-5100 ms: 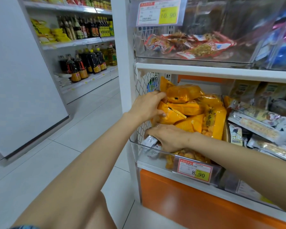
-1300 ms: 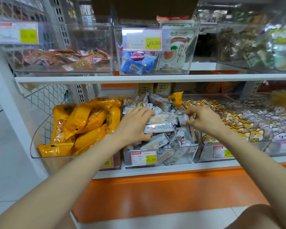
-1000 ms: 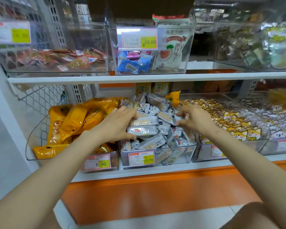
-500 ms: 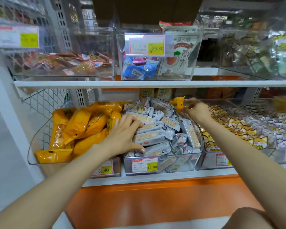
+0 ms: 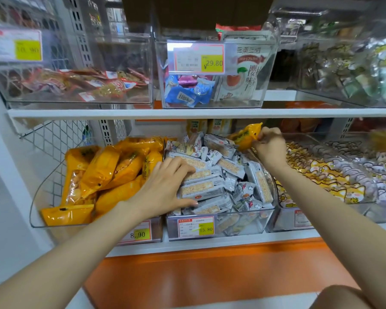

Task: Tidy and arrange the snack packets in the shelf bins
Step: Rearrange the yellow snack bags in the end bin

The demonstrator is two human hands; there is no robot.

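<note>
Head view: a white lower shelf (image 5: 210, 243) runs across the middle of the frame, with an orange base panel (image 5: 210, 275) under it at 6 o'clock and an upper shelf (image 5: 187, 112) above it at 12 o'clock. Three clear bins sit side by side on the lower shelf. The left bin (image 5: 35, 210), at 9 o'clock, is heaped with yellow snack packets (image 5: 103, 170). The middle bin (image 5: 243, 224), near the centre, is piled with white-grey wafer packets (image 5: 201, 188). The right bin (image 5: 332, 214), at 3 o'clock, holds cat-printed packets (image 5: 316, 170). On the upper shelf, a clear bin (image 5: 267, 70) at 12 o'clock carries blue sachets and a white pouch.

Both hands reach into the middle bin. The left hand (image 5: 167, 186) lies flat on the wafer packets at the bin's 9 o'clock side, with its fingers spread and straight and its thumb stretched along a lower packet, gripping nothing. The right hand (image 5: 269, 148) is at the bin's far right corner, at 1 o'clock from the left hand and well apart from it. Its fingertips pinch a stray yellow packet (image 5: 245, 137), held tilted just above the wafer pile.

A price tag (image 5: 195, 227) reading 15.80 is fixed to the front of the middle bin.
</note>
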